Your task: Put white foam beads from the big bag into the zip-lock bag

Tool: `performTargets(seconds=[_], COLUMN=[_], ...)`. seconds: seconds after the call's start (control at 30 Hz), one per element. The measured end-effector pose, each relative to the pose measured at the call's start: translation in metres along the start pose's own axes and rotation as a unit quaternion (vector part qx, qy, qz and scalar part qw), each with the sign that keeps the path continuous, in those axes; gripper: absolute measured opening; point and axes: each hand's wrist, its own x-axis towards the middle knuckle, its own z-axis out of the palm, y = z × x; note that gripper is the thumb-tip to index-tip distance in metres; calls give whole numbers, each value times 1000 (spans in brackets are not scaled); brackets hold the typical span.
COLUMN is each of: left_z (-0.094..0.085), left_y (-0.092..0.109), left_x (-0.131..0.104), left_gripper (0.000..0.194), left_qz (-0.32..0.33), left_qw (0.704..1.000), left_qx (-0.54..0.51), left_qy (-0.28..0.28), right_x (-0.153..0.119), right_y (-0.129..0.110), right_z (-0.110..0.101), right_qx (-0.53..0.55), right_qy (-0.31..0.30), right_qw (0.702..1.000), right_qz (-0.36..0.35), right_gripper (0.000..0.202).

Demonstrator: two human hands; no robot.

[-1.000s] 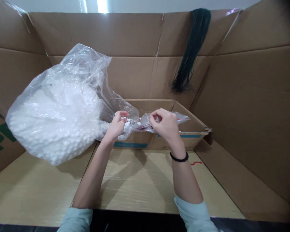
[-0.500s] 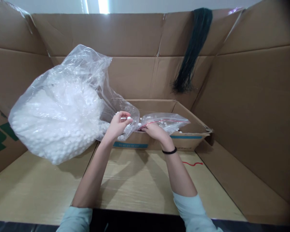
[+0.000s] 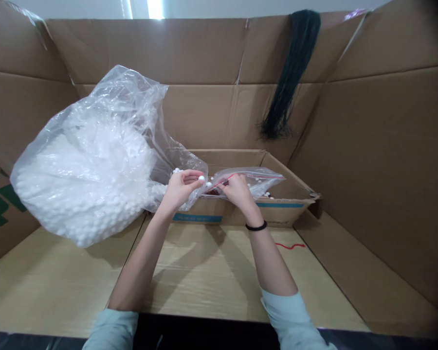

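My left hand point(image 3: 182, 188) is over the front of a shallow cardboard box point(image 3: 290, 206), pinching a small white ball point(image 3: 201, 179) between thumb and fingertips. Beside it lies the mouth of a large clear plastic bag point(image 3: 122, 90), swollen with many such white balls. My right hand point(image 3: 237, 190), with a black band at the wrist, is closed on the edge of a clear zip bag point(image 3: 266, 174) with a red seal line. Some white balls show around this zip bag. Part of the right fingertips is hidden by the plastic.
Tall cardboard walls point(image 3: 149, 51) surround the wooden table point(image 3: 200, 272). A bundle of dark green strands point(image 3: 295, 68) hangs over the back wall. A short red cord point(image 3: 290, 247) lies on the table at the right, in front of the box.
My left hand has shifted slightly right with its fingers closer together on the white ball. My right hand has risen a little at the zip bag's edge.
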Motion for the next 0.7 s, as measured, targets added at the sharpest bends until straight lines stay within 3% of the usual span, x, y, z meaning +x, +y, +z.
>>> performTargets(seconds=[0.2,0.43,0.57,0.7], left_z=[5,7,9,10], left_y=[0,-5,-7,-6], left_x=[-2,0,0,-1], left_gripper=[34,33,33,34], left_qz=[-12,10,16,9], left_qw=[1000,1000,1000,1000], left_qx=[-12,-7,0,-11], left_qy=[-2,13,3,-1], right_x=[0,0,-1,-10], right_y=[4,4,1,-12], right_z=[-5,-6,-10,-30], right_qx=[99,126,117,83], right_qy=[-41,-84,-81,-56], right_qw=[994,989,990,995], right_qz=[3,-4,-9,-11], right_gripper=[15,9,14,24])
